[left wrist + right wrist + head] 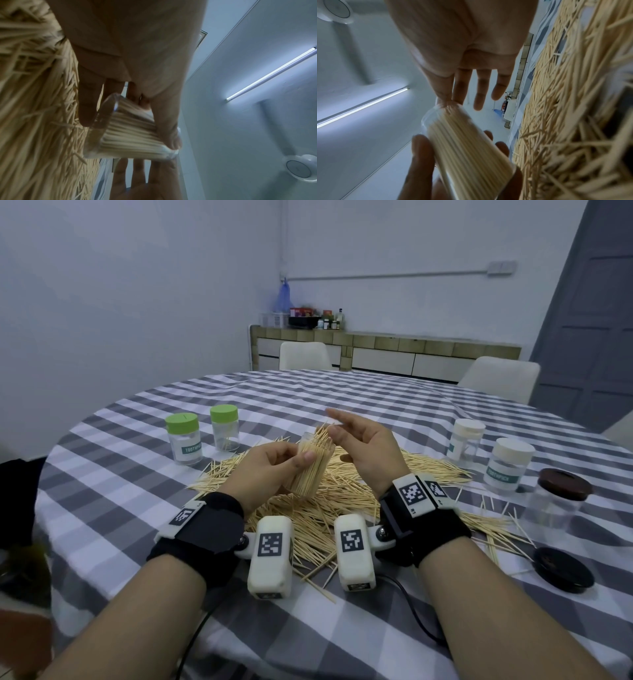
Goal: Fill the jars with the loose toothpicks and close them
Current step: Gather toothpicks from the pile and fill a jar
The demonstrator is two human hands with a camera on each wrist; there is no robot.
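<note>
My left hand (270,467) grips a clear lidless jar (313,465) packed with toothpicks, tilted above the pile; the same jar (130,129) shows between my thumb and fingers in the left wrist view. My right hand (359,436) is held flat with straight fingers (481,86), its thumb at the toothpick tips sticking out of the jar's mouth (443,108). A big heap of loose toothpicks (329,501) covers the checked tablecloth beneath both hands.
Two green-lidded jars (183,438) (224,426) stand at the left. Two white-lidded jars (467,438) (510,463) and a brown-lidded clear jar (558,498) stand at the right. A loose dark lid (563,568) lies near the right edge. Chairs (305,356) stand behind the table.
</note>
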